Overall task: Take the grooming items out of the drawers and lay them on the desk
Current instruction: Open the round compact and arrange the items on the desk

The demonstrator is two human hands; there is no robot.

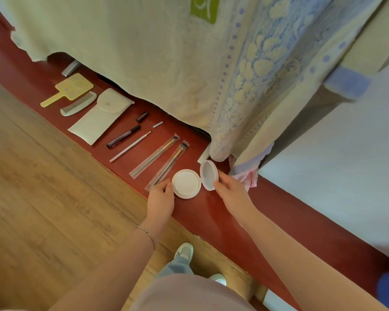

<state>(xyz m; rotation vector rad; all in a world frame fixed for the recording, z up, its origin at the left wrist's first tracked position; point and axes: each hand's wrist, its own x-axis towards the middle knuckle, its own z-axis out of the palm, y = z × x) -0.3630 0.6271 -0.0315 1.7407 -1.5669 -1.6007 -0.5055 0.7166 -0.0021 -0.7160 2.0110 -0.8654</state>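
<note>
A round white compact (186,184) lies opened on the red desk (216,212), its lid (208,175) tilted up. My left hand (161,198) holds the compact's base at its left edge. My right hand (230,191) pinches the raised lid. Laid out in a row to the left are two wrapped brushes (154,156) (168,165), a pale pencil (130,146), a dark pen (123,136) with its cap (142,116) apart, a white pouch (100,116), a grey comb (78,103) and a yellow hand mirror (69,89).
A pale towel (144,52) and a blue-patterned towel (256,75) hang over the desk's back. A pink cloth (245,176) bunches behind my right hand. Wooden floor (43,187) runs along the desk's front edge. A small grey piece (157,124) lies near the cap.
</note>
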